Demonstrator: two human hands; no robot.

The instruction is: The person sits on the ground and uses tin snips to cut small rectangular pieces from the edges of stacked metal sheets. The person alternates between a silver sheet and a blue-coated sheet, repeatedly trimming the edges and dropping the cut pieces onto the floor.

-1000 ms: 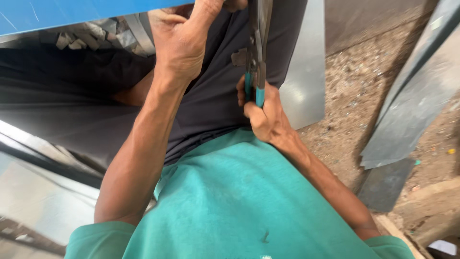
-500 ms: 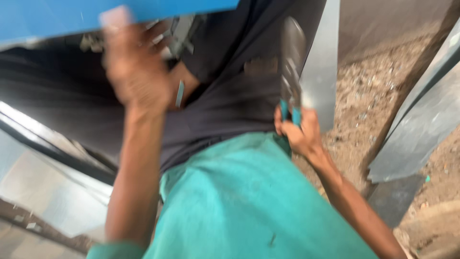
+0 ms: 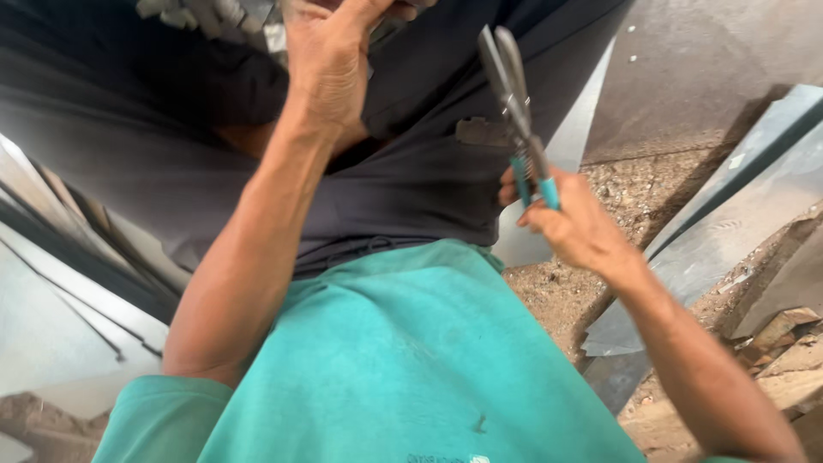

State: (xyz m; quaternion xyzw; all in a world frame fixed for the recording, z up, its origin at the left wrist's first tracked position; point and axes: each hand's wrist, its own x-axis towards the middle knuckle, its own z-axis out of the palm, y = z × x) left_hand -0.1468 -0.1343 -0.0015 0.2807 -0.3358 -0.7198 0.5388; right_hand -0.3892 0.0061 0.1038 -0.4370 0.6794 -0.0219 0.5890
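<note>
In the right hand (image 3: 576, 225), to the right of the person's lap, is a pair of metal snips (image 3: 517, 103) with teal grips. The fingers are wrapped tight around the grips. The grey blades point up and away from the hand and look closed or nearly so.

The left hand (image 3: 330, 73) is raised well above and to the left of the snips, with its forearm running up across the dark trousers (image 3: 411, 180). Its fingers curl out of sight at the top edge of the view, so what they grip, if anything, cannot be told. Just left of that hand lies a blurred cluster of grey metal scraps (image 3: 214, 13).

Beyond the right hand, grey metal sheets (image 3: 737, 223) rest on gravelly ground (image 3: 634, 193). A teal shirt (image 3: 403, 360) fills the space below both arms.

It seems wise to keep the blades closed and angled away from the legs, and the left hand well apart from them.
</note>
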